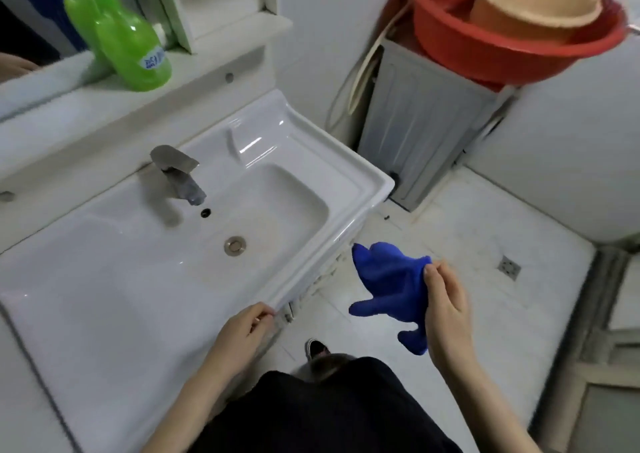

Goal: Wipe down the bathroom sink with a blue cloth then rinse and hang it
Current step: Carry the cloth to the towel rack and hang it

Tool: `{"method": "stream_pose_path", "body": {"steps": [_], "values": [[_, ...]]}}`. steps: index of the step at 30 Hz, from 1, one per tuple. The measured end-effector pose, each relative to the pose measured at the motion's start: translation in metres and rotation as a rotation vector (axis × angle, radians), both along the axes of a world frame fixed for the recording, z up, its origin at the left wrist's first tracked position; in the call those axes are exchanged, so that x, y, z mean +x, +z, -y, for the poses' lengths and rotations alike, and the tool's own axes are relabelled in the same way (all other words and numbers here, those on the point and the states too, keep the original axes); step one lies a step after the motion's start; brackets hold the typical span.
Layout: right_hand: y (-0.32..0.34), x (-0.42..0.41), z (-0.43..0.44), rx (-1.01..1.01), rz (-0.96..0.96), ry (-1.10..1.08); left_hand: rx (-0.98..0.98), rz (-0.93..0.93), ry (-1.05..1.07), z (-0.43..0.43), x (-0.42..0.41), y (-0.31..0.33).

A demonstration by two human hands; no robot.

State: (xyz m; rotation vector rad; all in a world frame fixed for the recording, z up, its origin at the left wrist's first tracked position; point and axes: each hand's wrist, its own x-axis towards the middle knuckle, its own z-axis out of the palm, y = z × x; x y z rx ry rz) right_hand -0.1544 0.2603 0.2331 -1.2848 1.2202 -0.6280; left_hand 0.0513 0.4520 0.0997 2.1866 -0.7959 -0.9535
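1. Two hands show; we hold the blue cloth (389,289) in our right hand (446,310), fingers pinching its upper edge, its length dangling over the floor (467,230).
2. We see the sink (145,279) to the cloth's left, apart from it.
3. Our left hand (242,329) grips the sink's front rim.

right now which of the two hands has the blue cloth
The right hand pinches the blue cloth, which hangs over the floor beside the sink; the left hand only grips the sink's front rim.
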Motion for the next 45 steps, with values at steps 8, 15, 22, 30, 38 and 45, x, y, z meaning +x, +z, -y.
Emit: {"method": "stream_pose_path", "body": {"steps": [8,15,22,30,38,45], "values": [[-0.067,-0.077,-0.099,0.014,-0.252,-0.270,0.017,-0.139,-0.147,-0.031,-0.012,-0.027],[-0.081,-0.162,-0.153,0.013,-0.314,-0.430,-0.032,-0.164,-0.286,-0.007,-0.049,-0.024],[-0.068,-0.235,-0.150,0.004,-0.244,-0.540,-0.072,-0.248,-0.298,0.029,-0.120,-0.011],[-0.084,-0.313,-0.101,0.062,-0.202,-0.582,-0.031,-0.320,-0.129,0.047,-0.210,-0.044],[-0.079,-0.319,0.002,0.017,-0.201,-0.471,-0.080,-0.265,-0.015,0.109,-0.213,-0.022],[-0.099,-0.296,0.127,-0.036,-0.145,-0.425,-0.091,-0.206,-0.031,0.227,-0.193,-0.032]]}}
